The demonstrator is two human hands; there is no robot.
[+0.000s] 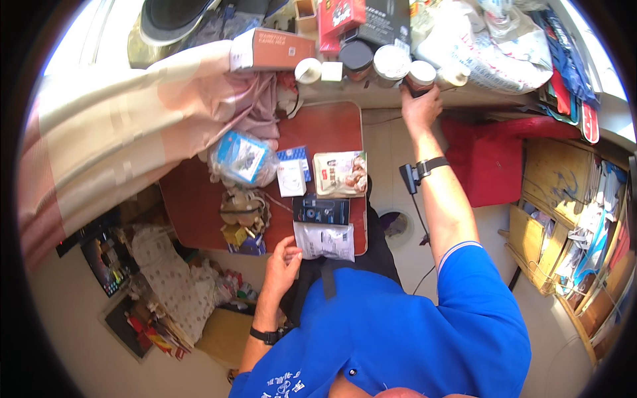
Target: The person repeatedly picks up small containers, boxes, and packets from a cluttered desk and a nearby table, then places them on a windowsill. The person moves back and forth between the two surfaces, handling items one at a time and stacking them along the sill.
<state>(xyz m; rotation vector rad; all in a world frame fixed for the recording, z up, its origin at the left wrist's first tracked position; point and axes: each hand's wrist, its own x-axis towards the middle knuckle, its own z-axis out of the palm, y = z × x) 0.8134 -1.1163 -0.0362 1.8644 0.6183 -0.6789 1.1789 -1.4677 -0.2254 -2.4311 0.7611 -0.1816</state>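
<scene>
My right hand (422, 107) reaches to the windowsill, its fingers around the lower part of a brown jar with a white lid (423, 72). My left hand (282, 266) is at the table's near edge with loosely bent fingers, holding nothing. Just right of its fingertips lies a white plastic packet (324, 243). A dark blue box (321, 210) sits beyond that packet, then a beige food pouch (340, 174). Left of the pouch, a small white box (291, 178) overlaps a blue box (300, 154). Whether my left hand touches the packet, I cannot tell.
Beside the held jar stand a white-lidded tub (391, 62), a black-lidded jar (356, 57) and a white bottle (454, 75). A curtain (124, 124) hangs over the left of the red-brown table (328, 122). A red-covered seat (490, 169) is at right.
</scene>
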